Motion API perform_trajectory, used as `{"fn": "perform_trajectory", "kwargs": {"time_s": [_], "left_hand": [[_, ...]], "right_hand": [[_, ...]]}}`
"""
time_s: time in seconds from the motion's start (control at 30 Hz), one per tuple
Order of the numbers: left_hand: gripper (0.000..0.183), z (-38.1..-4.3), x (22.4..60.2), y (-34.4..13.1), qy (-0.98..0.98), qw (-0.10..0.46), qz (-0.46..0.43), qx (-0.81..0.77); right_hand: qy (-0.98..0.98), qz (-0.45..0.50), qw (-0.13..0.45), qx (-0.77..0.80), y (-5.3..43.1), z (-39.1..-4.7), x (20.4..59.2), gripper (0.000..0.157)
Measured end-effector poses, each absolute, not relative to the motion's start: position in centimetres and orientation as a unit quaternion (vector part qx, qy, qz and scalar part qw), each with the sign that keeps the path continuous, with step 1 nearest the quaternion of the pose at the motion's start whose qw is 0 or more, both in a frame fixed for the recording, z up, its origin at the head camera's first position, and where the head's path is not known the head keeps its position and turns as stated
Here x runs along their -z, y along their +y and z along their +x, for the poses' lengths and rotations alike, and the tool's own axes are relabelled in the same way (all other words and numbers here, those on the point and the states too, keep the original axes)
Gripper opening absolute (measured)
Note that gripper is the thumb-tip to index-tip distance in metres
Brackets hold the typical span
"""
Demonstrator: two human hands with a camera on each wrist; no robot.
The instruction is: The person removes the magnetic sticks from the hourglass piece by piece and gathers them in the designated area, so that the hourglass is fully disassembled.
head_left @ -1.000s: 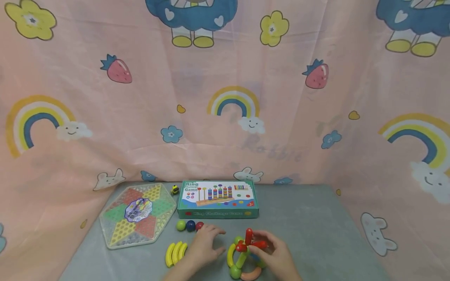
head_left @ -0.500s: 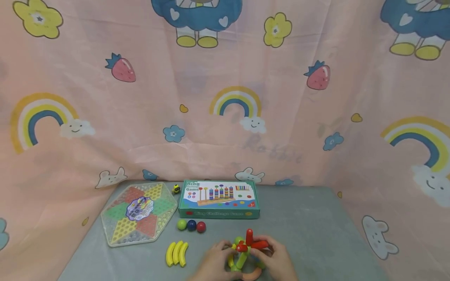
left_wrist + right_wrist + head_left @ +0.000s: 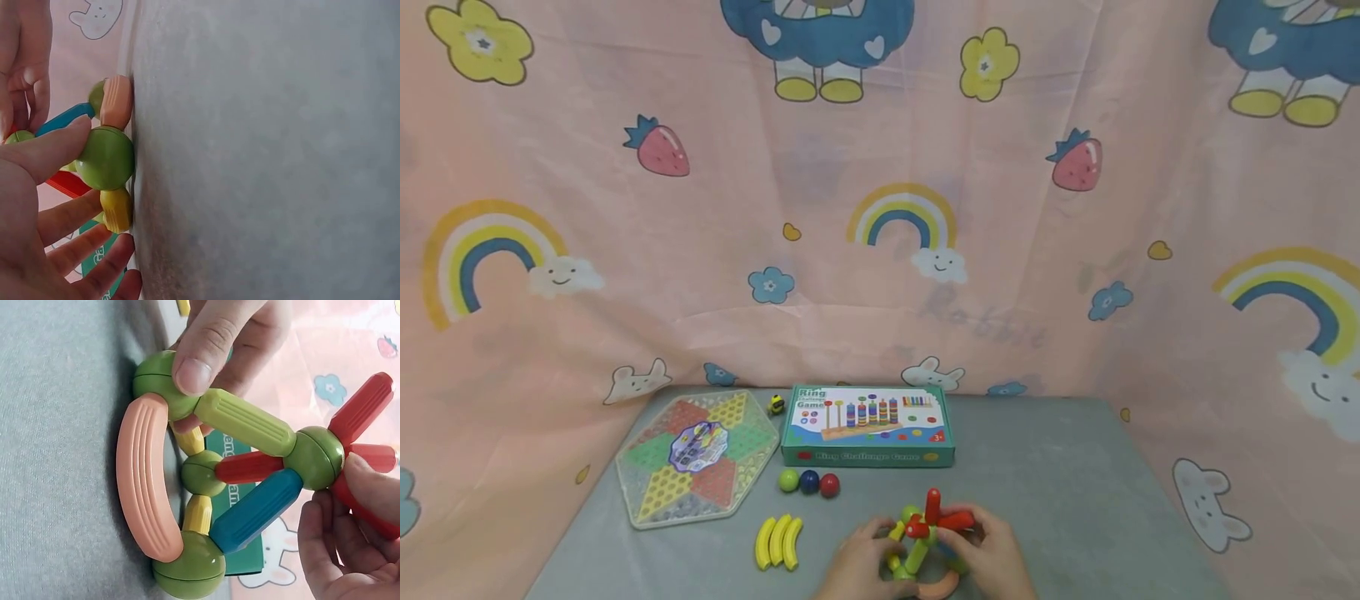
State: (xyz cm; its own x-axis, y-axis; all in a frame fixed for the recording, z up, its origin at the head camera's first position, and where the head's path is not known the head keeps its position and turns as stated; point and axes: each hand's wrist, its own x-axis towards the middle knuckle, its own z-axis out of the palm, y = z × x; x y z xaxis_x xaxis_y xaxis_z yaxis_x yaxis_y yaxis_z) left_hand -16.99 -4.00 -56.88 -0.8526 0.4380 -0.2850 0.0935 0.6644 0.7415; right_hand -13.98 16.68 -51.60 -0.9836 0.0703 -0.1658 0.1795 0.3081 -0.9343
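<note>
A stick-and-ball building toy (image 3: 917, 554) stands at the table's front, between both hands. Its base ring joins green balls with a peach curved stick (image 3: 144, 478) and yellow curved ones. Light green, red and blue (image 3: 256, 509) straight sticks rise from it to a top green ball (image 3: 314, 457), from which several red sticks (image 3: 362, 406) jut out. My left hand (image 3: 861, 562) grips a base ball (image 3: 105, 157), thumb on one side and fingers by the yellow stick. My right hand (image 3: 996, 554) pinches the toy at the top ball and a red stick; its palm side is partly hidden in the head view.
Left of the hands lie yellow curved sticks (image 3: 777, 542). Behind these sit a green ball (image 3: 787, 481), a blue ball (image 3: 808, 482) and a red ball (image 3: 829, 485). A ring game box (image 3: 868, 425), a hexagonal game board (image 3: 696, 458) and a small bee figure (image 3: 777, 405) are farther back.
My left hand has come from beside the small balls, right and toward me, onto the toy's base. My right hand keeps its hold at the top with little movement.
</note>
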Motion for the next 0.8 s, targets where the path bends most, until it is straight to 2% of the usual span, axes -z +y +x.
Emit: {"fn": "perform_trajectory", "kwargs": {"time_s": [0.2, 0.43, 0.67, 0.8], "left_hand": [[0.030, -16.8, 56.8, -3.8, 0.883, 0.234, 0.135, -0.384], [0.038, -17.2, 57.3, -4.2, 0.881, 0.205, 0.144, -0.403], [0.059, -17.4, 57.1, -4.8, 0.883, 0.183, 0.116, -0.417], [0.057, -17.4, 57.0, -5.0, 0.881, 0.191, 0.091, -0.424]], "right_hand": [[0.807, 0.105, 0.031, 0.580, 16.9, -14.3, 52.2, 0.045], [0.833, 0.126, -0.003, 0.538, 18.3, -14.8, 53.3, 0.029], [0.851, 0.163, 0.077, 0.494, 21.3, -15.0, 54.3, 0.052], [0.868, 0.191, 0.104, 0.446, 23.5, -14.7, 54.9, 0.050]]}}
